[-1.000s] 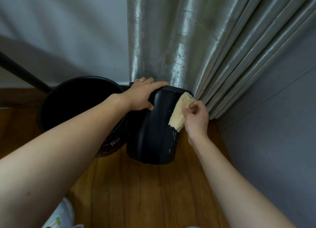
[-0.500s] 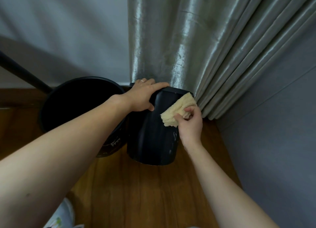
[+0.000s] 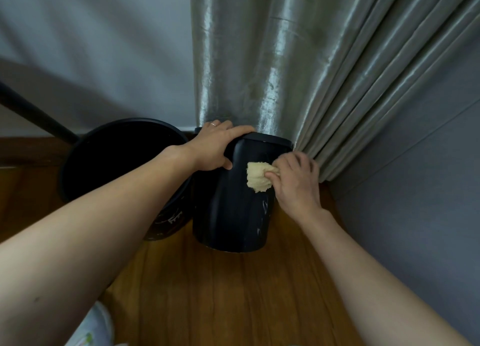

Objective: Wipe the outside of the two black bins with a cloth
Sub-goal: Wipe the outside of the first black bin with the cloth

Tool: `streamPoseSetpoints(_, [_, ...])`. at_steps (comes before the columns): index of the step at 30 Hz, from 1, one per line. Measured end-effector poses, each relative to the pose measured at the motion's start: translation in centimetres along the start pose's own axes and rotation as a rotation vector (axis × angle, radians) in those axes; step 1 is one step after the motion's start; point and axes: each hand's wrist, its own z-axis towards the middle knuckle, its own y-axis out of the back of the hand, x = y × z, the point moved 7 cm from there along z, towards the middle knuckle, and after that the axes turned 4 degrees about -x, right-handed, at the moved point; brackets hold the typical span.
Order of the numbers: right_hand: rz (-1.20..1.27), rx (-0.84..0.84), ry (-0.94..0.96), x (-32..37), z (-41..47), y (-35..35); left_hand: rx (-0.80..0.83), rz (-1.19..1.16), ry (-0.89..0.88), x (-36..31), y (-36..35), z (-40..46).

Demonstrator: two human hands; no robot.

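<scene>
Smaller bin right of larger bin, touching, curtain behind.

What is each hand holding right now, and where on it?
The left hand grips the smaller black bin at its top rim. The right hand pinches the bunched cloth by its right end, against the bin's side.

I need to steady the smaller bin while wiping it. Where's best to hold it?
By the top rim, from above on the left: the left hand already grips the smaller bin there. Its walls are smooth and tall, and that leaves the front free for the cloth.
</scene>
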Motion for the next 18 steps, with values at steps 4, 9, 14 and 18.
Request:
streamPoseSetpoints(4, [0.194, -0.012, -0.141, -0.3, -0.2, -0.3, 0.001, 0.002, -0.004, -0.1, -0.1, 0.1])
streamPoseSetpoints(9, [0.252, -0.069, -0.159, 1.4, -1.7, -1.3, 0.000, -0.006, 0.005, 0.2, 0.1, 0.0])
streamPoseSetpoints(14, [0.276, -0.072, -0.140, 1.5, -2.0, -1.9, -0.003, -0.024, 0.013, 0.3, 0.1, -0.3])
streamPoseSetpoints(18, [0.276, -0.083, -0.109, 1.3, 0.0, -0.8, -0.003, -0.039, 0.017, 0.3, 0.2, -0.3])
